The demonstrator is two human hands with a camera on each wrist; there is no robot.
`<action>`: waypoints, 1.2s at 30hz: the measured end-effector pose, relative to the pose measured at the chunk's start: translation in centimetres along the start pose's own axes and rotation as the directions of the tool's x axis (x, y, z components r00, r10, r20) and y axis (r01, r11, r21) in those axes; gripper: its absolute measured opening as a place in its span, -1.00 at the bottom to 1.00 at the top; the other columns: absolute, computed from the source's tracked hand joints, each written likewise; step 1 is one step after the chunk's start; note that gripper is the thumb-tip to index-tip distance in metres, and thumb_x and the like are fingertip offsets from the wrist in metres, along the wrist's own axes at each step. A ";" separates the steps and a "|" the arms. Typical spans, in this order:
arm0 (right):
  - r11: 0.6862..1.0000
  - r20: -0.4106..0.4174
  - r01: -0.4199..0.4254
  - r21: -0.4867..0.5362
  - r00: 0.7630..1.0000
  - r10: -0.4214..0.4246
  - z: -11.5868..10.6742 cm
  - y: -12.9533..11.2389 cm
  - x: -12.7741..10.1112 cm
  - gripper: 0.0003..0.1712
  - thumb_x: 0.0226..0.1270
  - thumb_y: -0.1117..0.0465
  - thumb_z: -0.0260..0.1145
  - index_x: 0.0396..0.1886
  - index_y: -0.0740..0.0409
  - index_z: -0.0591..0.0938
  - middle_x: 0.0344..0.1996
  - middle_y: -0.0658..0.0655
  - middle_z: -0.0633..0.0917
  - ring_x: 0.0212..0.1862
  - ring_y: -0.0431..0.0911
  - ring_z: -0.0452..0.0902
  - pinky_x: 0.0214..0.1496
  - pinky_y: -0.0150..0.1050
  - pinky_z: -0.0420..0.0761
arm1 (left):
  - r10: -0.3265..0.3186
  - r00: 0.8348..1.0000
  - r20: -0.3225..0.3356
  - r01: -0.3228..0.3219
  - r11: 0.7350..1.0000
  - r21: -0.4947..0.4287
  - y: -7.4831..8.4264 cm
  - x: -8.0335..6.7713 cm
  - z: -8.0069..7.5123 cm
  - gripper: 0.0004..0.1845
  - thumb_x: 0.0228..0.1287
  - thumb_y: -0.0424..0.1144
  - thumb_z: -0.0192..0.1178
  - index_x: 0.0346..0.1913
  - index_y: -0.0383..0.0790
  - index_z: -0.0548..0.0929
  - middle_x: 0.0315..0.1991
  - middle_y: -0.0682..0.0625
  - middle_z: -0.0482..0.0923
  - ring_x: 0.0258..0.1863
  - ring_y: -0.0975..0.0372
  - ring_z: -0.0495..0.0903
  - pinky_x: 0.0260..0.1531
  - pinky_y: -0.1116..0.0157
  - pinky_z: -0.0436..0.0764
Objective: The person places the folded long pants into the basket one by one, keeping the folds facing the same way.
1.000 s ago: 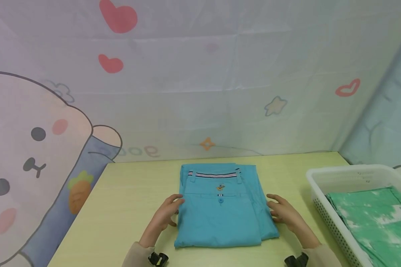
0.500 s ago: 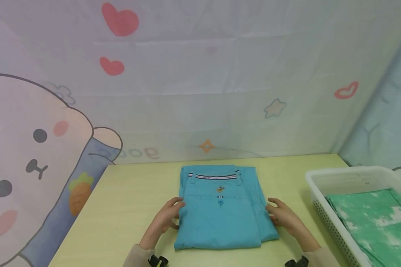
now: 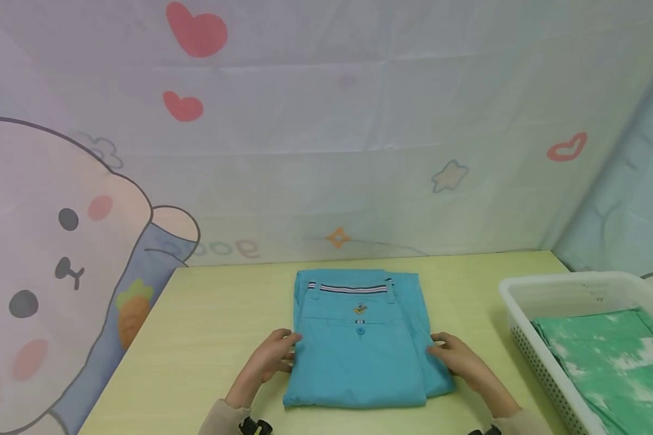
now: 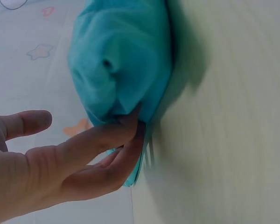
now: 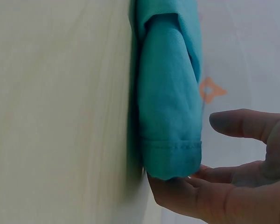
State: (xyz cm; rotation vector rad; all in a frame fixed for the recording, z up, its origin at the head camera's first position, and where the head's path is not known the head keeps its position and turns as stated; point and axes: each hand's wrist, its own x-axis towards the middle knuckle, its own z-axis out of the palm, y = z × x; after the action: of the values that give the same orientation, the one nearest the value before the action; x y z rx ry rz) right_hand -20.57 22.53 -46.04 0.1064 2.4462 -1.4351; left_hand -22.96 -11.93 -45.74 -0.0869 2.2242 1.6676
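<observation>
Folded teal shorts [image 3: 361,344] between my hands — left hand [image 3: 272,356], right hand [image 3: 457,357], fingers slipping under each side edge, thumbs loose. Next: firm grip, level lift.

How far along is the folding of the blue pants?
Folding looks finished: the blue pants lie as a neat rectangle on the table. In hand: the left hand and right hand slide fingers under its side edges. Left: probably lifting it, maybe toward the white basket holding green clothes.

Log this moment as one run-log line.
left hand: fingers under folded teal shorts | right hand: fingers under opposite edge | shorts: flat on table
</observation>
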 end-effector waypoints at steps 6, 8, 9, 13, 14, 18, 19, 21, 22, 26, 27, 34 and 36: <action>0.999 -0.006 0.034 -0.005 0.999 -0.034 0.1 -0.2 -0.6 -0.40 0.30 0.15 0.06 0.19 0.48 0.22 -0.04 0.42 0.45 -0.06 0.10 0.44 -0.16 -0.11 0.49 | -0.007 1.000 0.020 0.007 1.000 0.005 0.8 -0.6 0.1 -0.35 0.34 -0.16 -0.15 0.27 -0.60 -0.06 0.19 -0.57 0.06 0.06 -0.35 0.29 -0.17 -0.04 0.52; 0.999 -0.003 0.039 -0.006 0.999 -0.039 0.1 -0.2 -0.7 -0.40 0.30 0.16 0.07 0.19 0.48 0.22 -0.03 0.42 0.45 -0.05 0.12 0.44 -0.15 -0.10 0.48 | -0.001 1.000 0.025 0.001 1.000 0.003 0.7 -0.6 0.0 -0.35 0.34 -0.16 -0.14 0.27 -0.59 -0.05 0.20 -0.56 0.07 0.07 -0.34 0.29 -0.17 -0.04 0.52; 0.999 -0.001 0.040 -0.006 0.999 -0.040 0.1 -0.3 -0.8 -0.40 0.30 0.16 0.07 0.19 0.48 0.21 -0.03 0.43 0.45 -0.04 0.13 0.44 -0.15 -0.09 0.48 | 0.004 1.000 0.028 -0.004 1.000 0.002 0.7 -0.7 0.0 -0.35 0.33 -0.16 -0.14 0.27 -0.59 -0.04 0.20 -0.56 0.07 0.06 -0.34 0.29 -0.17 -0.04 0.52; 0.999 0.009 0.041 -0.004 0.999 -0.041 0.1 -0.4 -0.8 -0.39 0.30 0.15 0.06 0.20 0.48 0.20 -0.01 0.44 0.43 -0.03 0.16 0.43 -0.13 -0.07 0.47 | 0.010 1.000 0.028 -0.010 1.000 -0.003 0.7 -0.7 -0.1 -0.35 0.33 -0.16 -0.12 0.27 -0.59 -0.04 0.19 -0.55 0.10 0.06 -0.33 0.31 -0.17 -0.03 0.52; 0.999 0.012 0.042 -0.004 0.999 -0.042 0.1 -0.4 -0.9 -0.39 0.30 0.15 0.06 0.21 0.48 0.20 -0.01 0.45 0.43 -0.02 0.17 0.42 -0.13 -0.07 0.47 | 0.011 1.000 0.027 -0.011 1.000 -0.004 0.7 -0.7 -0.1 -0.34 0.33 -0.16 -0.12 0.27 -0.59 -0.04 0.18 -0.55 0.10 0.06 -0.33 0.31 -0.17 -0.03 0.52; 0.999 0.018 0.046 -0.015 0.999 -0.046 0.1 -0.5 -0.9 -0.37 0.29 0.15 0.07 0.22 0.47 0.19 0.05 0.50 0.38 0.05 0.28 0.36 -0.09 -0.02 0.47 | 0.011 1.000 0.025 -0.010 1.000 -0.011 0.9 -0.9 -0.1 -0.35 0.32 -0.16 -0.12 0.27 -0.58 -0.04 0.18 -0.55 0.11 0.06 -0.33 0.30 -0.17 -0.02 0.53; 0.999 0.021 0.050 -0.017 0.999 -0.050 0.1 -0.5 -0.9 -0.36 0.29 0.15 0.08 0.23 0.47 0.18 0.07 0.51 0.36 0.07 0.31 0.34 -0.08 -0.01 0.47 | 0.011 1.000 0.023 -0.010 1.000 -0.013 0.9 -1.0 -0.2 -0.35 0.32 -0.16 -0.13 0.27 -0.58 -0.04 0.18 -0.55 0.11 0.07 -0.34 0.30 -0.18 -0.02 0.53; 0.998 0.028 0.062 -0.017 0.998 -0.061 0.1 -0.5 -1.0 -0.35 0.29 0.16 0.08 0.24 0.47 0.17 0.09 0.53 0.34 0.10 0.35 0.29 -0.05 0.02 0.46 | 0.013 1.000 0.021 -0.012 1.000 -0.016 0.9 -1.1 -0.2 -0.36 0.32 -0.17 -0.13 0.27 -0.57 -0.03 0.18 -0.55 0.13 0.06 -0.34 0.30 -0.19 -0.03 0.54; 0.998 0.028 0.066 -0.017 0.997 -0.066 0.1 -0.5 -1.0 -0.35 0.29 0.16 0.08 0.24 0.47 0.16 0.09 0.53 0.33 0.11 0.35 0.28 -0.05 0.03 0.45 | 0.013 1.000 0.021 -0.012 1.000 -0.017 0.9 -1.1 -0.2 -0.36 0.32 -0.17 -0.13 0.27 -0.56 -0.02 0.18 -0.55 0.13 0.07 -0.34 0.30 -0.20 -0.03 0.54; 0.996 0.007 0.083 -0.034 0.997 -0.083 0.2 -0.7 -1.1 -0.33 0.27 0.16 0.11 0.25 0.46 0.16 0.12 0.53 0.31 0.15 0.37 0.23 -0.01 0.07 0.42 | 0.001 1.000 0.025 0.000 0.999 -0.034 1.0 -1.4 -0.4 -0.39 0.32 -0.18 -0.13 0.28 -0.52 0.00 0.21 -0.53 0.08 0.08 -0.37 0.26 -0.29 -0.10 0.54; 0.996 -0.003 0.083 -0.044 0.996 -0.084 0.3 -0.7 -1.1 -0.32 0.26 0.15 0.12 0.25 0.45 0.16 0.12 0.52 0.31 0.16 0.36 0.21 0.01 0.08 0.41 | -0.006 1.000 0.028 0.007 0.999 -0.036 1.1 -1.5 -0.4 -0.39 0.32 -0.18 -0.13 0.28 -0.50 0.01 0.23 -0.53 0.06 0.08 -0.38 0.26 -0.30 -0.11 0.54; 0.994 -0.010 0.078 -0.080 0.997 -0.079 0.8 -0.8 -1.7 -0.20 0.18 0.08 0.23 0.29 0.38 0.14 0.14 0.49 0.31 0.19 0.36 0.18 0.04 0.12 0.38 | -0.046 0.997 0.061 0.050 0.997 -0.065 1.1 -1.8 -0.2 -0.39 0.31 -0.19 -0.13 0.31 -0.41 -0.01 0.29 -0.50 -0.11 0.00 -0.47 0.27 -0.26 -0.13 0.53; 0.995 -0.004 0.075 -0.066 0.997 -0.076 0.9 -0.8 -1.9 -0.17 0.15 0.08 0.25 0.31 0.36 0.12 0.15 0.49 0.30 0.19 0.34 0.19 0.04 0.10 0.40 | -0.044 0.997 0.069 0.048 0.997 -0.064 1.0 -1.9 -0.1 -0.39 0.31 -0.19 -0.12 0.32 -0.39 -0.02 0.29 -0.50 -0.13 -0.04 -0.48 0.30 -0.26 -0.11 0.53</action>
State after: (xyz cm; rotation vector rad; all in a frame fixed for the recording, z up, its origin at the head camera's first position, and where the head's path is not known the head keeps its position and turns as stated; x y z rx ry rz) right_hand -18.71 21.52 -45.21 0.0040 2.5246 -1.3851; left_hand -21.51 -12.06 -44.21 -0.0964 2.1029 1.6944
